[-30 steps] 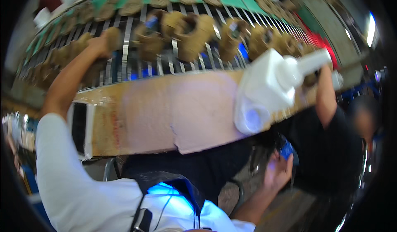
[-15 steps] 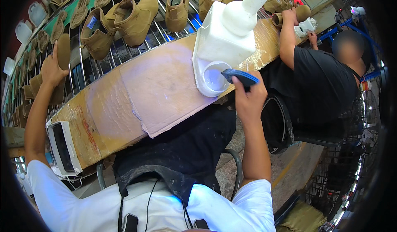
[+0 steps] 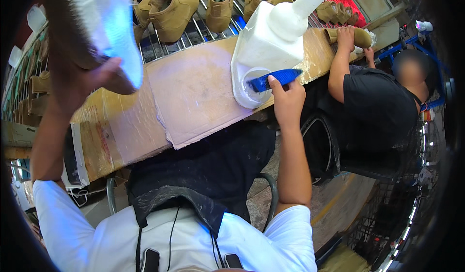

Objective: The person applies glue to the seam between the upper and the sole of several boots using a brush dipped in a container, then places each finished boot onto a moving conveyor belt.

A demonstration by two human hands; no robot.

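Note:
Raised close to the camera, my left hand [image 3: 82,85] is closed around a tan shoe [image 3: 80,24], whose pale underside [image 3: 114,29] faces me and looks blue-white in the light. Part of that hand lies in shadow behind the shoe. My right hand [image 3: 289,100] pinches a blue-handled brush [image 3: 280,79] between thumb and fingers. The brush's bristle end dips into the round white cup [image 3: 248,96] at the base of a large white plastic bottle [image 3: 271,39] with a long spout. The bristles are partly hidden in the cup.
Cardboard [image 3: 193,90] covers the bench before me. Behind it, tan shoes [image 3: 174,15] stand on a metal rack. A co-worker in black [image 3: 375,97] sits at the right, one hand on a tan shoe [image 3: 361,38]. A white box-shaped device [image 3: 80,151] is at the bench's left end.
My left hand has come up from the rack toward the camera with the shoe. My right hand has tilted the brush lower into the cup. The co-worker's shoe has shifted slightly.

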